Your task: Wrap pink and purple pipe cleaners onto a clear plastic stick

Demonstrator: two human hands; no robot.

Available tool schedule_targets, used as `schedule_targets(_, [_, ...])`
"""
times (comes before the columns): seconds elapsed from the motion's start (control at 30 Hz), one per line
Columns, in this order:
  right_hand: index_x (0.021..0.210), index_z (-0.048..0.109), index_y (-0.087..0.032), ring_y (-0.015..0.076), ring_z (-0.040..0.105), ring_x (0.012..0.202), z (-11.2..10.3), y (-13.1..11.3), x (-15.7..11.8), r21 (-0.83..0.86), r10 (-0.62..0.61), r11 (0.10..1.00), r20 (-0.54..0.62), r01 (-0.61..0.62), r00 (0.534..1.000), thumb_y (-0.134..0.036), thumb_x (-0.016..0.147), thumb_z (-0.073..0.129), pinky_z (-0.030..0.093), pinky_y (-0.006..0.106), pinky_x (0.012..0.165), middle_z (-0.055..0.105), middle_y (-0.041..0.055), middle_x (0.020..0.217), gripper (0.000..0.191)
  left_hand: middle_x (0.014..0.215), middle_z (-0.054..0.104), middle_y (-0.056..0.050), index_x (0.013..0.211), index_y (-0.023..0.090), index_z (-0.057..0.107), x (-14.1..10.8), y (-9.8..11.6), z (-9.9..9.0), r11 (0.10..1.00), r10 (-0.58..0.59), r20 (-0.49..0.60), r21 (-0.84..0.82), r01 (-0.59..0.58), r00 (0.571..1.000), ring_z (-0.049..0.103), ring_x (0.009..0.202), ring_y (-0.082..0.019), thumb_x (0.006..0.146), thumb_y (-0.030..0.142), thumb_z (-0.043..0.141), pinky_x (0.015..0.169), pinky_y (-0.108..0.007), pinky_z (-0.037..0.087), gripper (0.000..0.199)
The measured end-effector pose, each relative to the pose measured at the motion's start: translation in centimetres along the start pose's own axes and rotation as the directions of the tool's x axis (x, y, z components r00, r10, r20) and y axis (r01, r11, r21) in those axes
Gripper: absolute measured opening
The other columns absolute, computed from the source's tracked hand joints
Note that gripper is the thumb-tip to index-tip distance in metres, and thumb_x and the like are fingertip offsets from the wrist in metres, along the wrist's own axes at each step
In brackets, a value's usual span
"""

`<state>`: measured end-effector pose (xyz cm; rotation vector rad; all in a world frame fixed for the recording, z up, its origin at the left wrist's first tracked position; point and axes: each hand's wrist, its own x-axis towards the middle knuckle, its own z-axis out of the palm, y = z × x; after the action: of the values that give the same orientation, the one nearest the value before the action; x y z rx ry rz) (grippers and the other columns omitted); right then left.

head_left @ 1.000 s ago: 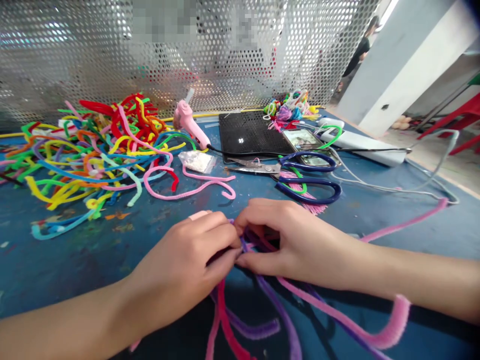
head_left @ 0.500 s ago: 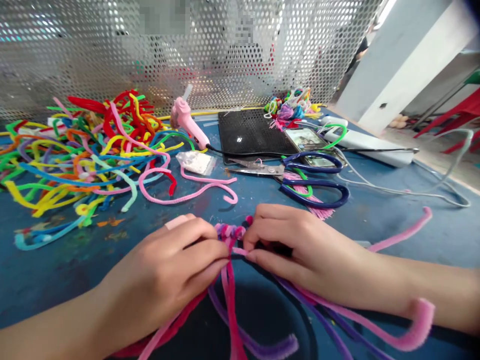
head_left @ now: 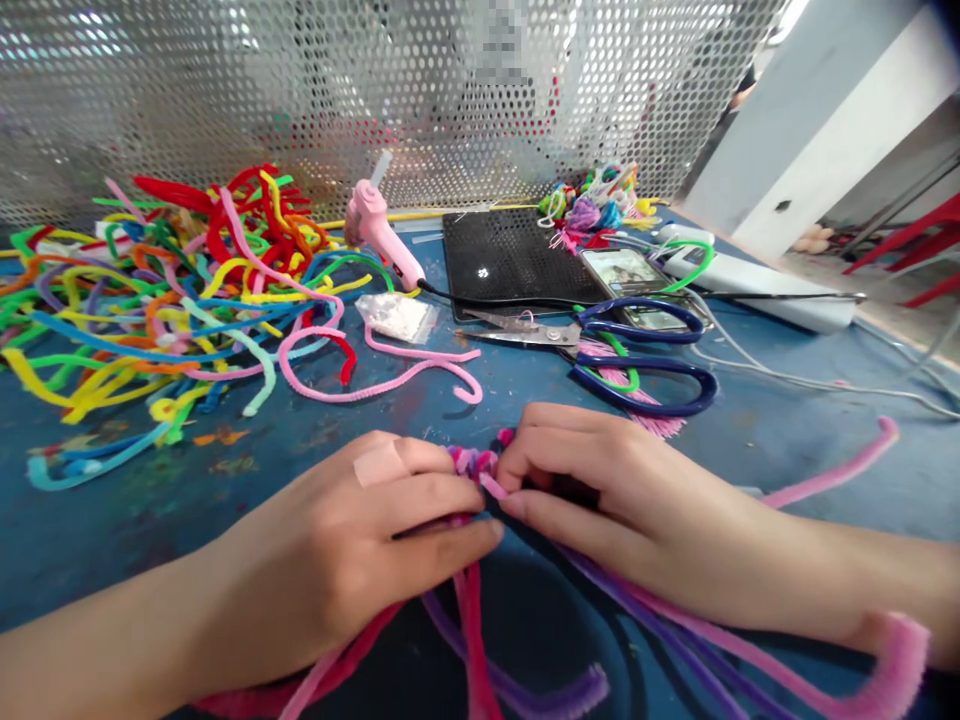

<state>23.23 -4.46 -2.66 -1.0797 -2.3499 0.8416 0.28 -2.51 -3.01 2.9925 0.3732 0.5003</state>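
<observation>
Between my hands is a short woven strip of pink, magenta and purple pipe cleaners point(head_left: 474, 462). My left hand point(head_left: 360, 530), a plaster on one finger, is closed on the strip's left side; its thumb stretches right, and its fingertips are partly hidden. My right hand point(head_left: 600, 480) pinches a light pink pipe cleaner point(head_left: 493, 486) between thumb and forefinger at the strip's right end. Loose ends hang toward me: a magenta strand point(head_left: 476, 630) below my left thumb, a purple one point(head_left: 577, 692), and a curled pink one point(head_left: 892, 670) under my right forearm.
A heap of coloured pipe cleaners point(head_left: 202, 290) lies left. Beyond my hands are blue-handled scissors point(head_left: 645, 385), a small bag of white bits point(head_left: 397, 315), a pink glue gun point(head_left: 386, 240), a black mat point(head_left: 510, 260), a phone point(head_left: 622, 275) and a white power strip point(head_left: 772, 285). A perforated metal panel point(head_left: 375, 100) stands behind.
My left thumb has moved right, across the hanging strands, and its fingers are nearer my right fingertips. The pink piece in my right pinch now tilts upward. The view has shifted slightly.
</observation>
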Motion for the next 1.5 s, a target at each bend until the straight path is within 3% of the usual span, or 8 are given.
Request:
schedule_targets(0.3, [0.084,0.059,-0.018,0.0105,0.052,0.076,0.1,-0.1,0.1,-0.016,-0.012,1.0,0.001,0.012,1.0,-0.021,0.091,0.048,0.04,0.021,0.071,0.059,0.0013,0.083,0.014,0.096,0.068,-0.006,0.093,0.014,0.064,0.1,0.1,-0.3,1.0,-0.004,-0.048,-0.01,0.004,0.999,0.059,0.097,-0.015,0.086,0.009,0.045,0.095,-0.027,0.045,0.021])
schedule_targets(0.5, [0.084,0.06,-0.017,0.0104,0.052,0.074,0.0,-0.2,-0.2,-0.034,-0.018,0.999,-0.005,0.018,1.0,-0.02,0.09,0.047,0.04,0.021,0.068,0.058,0.0012,0.082,0.014,0.096,0.069,-0.004,0.099,0.017,0.065,0.5,0.1,-0.7,0.999,0.047,-0.023,-0.005,-0.047,0.999,0.059,0.098,-0.017,0.085,0.013,0.048,0.09,-0.03,0.045,0.022])
schedule_targets(0.67, [0.085,0.061,-0.017,0.0118,0.052,0.075,0.1,-0.1,-0.2,-0.08,-0.043,0.996,-0.002,0.043,0.999,-0.021,0.091,0.045,0.04,0.023,0.068,0.058,0.0027,0.082,0.018,0.105,0.067,-0.002,0.116,0.026,0.06,0.8,0.4,-1.1,0.999,0.031,0.098,0.04,-0.035,0.995,0.057,0.102,-0.022,0.087,0.036,0.052,0.085,-0.036,0.046,0.032])
schedule_targets(0.83, [0.099,0.062,-0.018,0.0127,0.052,0.079,0.2,0.0,-0.2,-0.1,-0.129,0.987,0.003,0.129,0.992,-0.024,0.093,0.042,0.041,0.024,0.071,0.059,0.0045,0.087,0.021,0.112,0.066,-0.005,0.117,0.02,0.059,0.4,0.7,-0.8,0.999,0.036,0.07,-0.018,-0.035,0.997,0.054,0.111,-0.023,0.087,0.037,0.051,0.096,-0.037,0.044,0.035])
schedule_targets(1.0, [0.103,0.063,-0.019,0.0135,0.051,0.08,0.2,0.2,-0.3,-0.112,-0.18,0.976,0.046,0.185,0.983,-0.026,0.094,0.04,0.04,0.025,0.071,0.057,0.0058,0.088,0.026,0.093,0.07,-0.002,0.093,0.02,0.065,0.0,1.2,-0.2,0.994,-0.059,-0.084,-0.098,0.05,0.995,0.062,0.094,-0.015,0.091,0.022,0.047,0.092,-0.026,0.048,0.018])
schedule_targets(1.17, [0.097,0.066,-0.021,0.0131,0.05,0.079,0.3,0.1,-0.4,-0.121,-0.182,0.975,0.056,0.188,0.982,-0.026,0.093,0.042,0.038,0.024,0.07,0.055,0.0049,0.086,0.025,0.09,0.067,-0.002,0.089,0.021,0.066,0.3,1.6,-0.4,0.965,-0.225,-0.059,-0.149,0.214,0.973,0.062,0.082,-0.011,0.091,0.024,0.047,0.077,-0.02,0.05,0.02])
schedule_targets(1.37, [0.093,0.067,-0.019,0.0127,0.048,0.078,0.4,0.2,-0.4,-0.148,-0.203,0.967,0.051,0.208,0.978,-0.024,0.093,0.044,0.037,0.024,0.069,0.054,0.0048,0.083,0.024,0.076,0.065,-0.002,0.089,0.021,0.064,1.0,2.0,-1.0,0.988,-0.156,0.024,-0.011,0.156,0.987,0.06,0.073,-0.013,0.093,0.017,0.036,0.073,-0.024,0.05,0.028])
schedule_targets(1.5, [0.093,0.067,-0.019,0.0126,0.048,0.076,0.4,0.1,-0.4,-0.164,-0.208,0.964,0.038,0.211,0.977,-0.023,0.093,0.043,0.037,0.024,0.068,0.053,0.0047,0.082,0.025,0.08,0.067,-0.004,0.091,0.02,0.064,1.0,2.2,-1.6,0.984,0.067,0.037,0.161,-0.072,0.997,0.061,0.071,-0.015,0.09,0.013,0.035,0.067,-0.025,0.051,0.03])
